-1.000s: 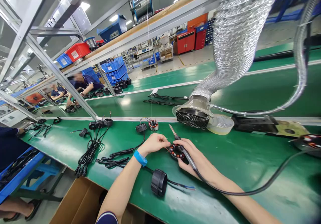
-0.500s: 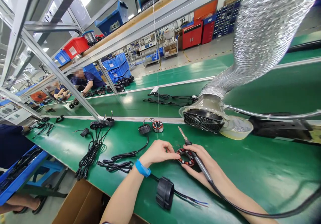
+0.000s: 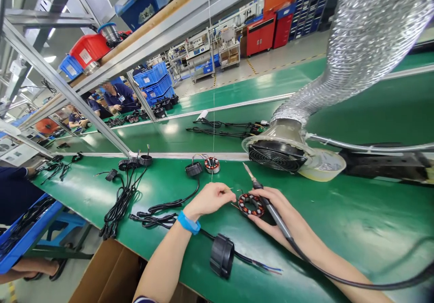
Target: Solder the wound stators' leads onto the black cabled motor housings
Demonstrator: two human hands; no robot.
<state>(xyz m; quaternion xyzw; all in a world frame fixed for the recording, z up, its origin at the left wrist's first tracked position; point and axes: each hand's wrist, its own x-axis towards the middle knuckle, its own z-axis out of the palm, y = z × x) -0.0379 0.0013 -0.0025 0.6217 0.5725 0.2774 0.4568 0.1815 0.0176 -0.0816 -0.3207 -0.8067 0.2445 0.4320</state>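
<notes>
My right hand (image 3: 283, 215) is closed around a soldering iron (image 3: 271, 209), its tip pointing up and away. The same hand's thumb and fingers grip a ring-shaped motor stator (image 3: 242, 207) with copper windings. My left hand (image 3: 212, 201), wearing a blue wristband (image 3: 189, 223), is pinched just left of the stator, apart from it. A thin solder wire (image 3: 214, 131) hangs from above to this hand, and a short end pokes out past the fingers. Fine wire ends stick out from the stator. Nearer me lies a black round housing (image 3: 222, 256) with a cable and bared leads.
A fume extractor fan (image 3: 276, 157) with a foil duct stands behind my right hand, beside a plastic tub (image 3: 322, 167). Another stator (image 3: 212, 164) and a black cap (image 3: 193, 169) lie ahead. Cable bundles (image 3: 122, 208) are at left. An open cardboard box (image 3: 105, 271) sits below; co-workers are beyond.
My left hand has drawn back to the left, off the stator it was touching. My right hand still holds the iron and stator. The view has shifted slightly.
</notes>
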